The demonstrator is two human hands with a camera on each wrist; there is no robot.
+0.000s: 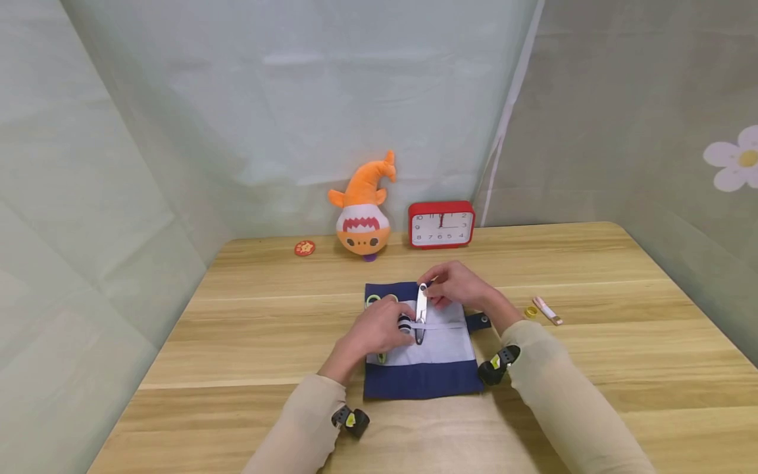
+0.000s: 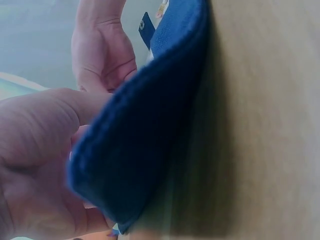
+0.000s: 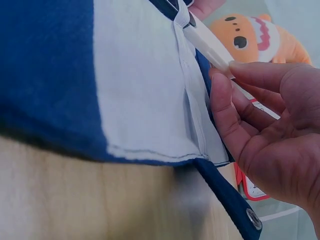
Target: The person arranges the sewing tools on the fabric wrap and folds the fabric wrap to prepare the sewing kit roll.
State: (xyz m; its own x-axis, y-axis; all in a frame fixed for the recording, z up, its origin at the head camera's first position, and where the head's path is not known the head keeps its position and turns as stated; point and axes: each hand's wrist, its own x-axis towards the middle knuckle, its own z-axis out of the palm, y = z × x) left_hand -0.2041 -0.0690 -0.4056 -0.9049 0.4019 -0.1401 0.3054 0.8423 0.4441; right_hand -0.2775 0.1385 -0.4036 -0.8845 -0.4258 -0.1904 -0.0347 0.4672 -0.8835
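Navy and white fabric makes up the flat pouch (image 1: 423, 380) I see spread low in the centre of the head view, on the pale wooden desk (image 1: 237, 368). Above its middle, the right hand's (image 1: 458, 284) grip is narrow, pinching the upper end of a slim white-and-black tool (image 1: 421, 308) that runs under a white elastic band (image 1: 447, 326). The left hand (image 1: 379, 327) curves about a black-and-white striped roll (image 1: 404, 323); whether its grip holds it, I cannot tell
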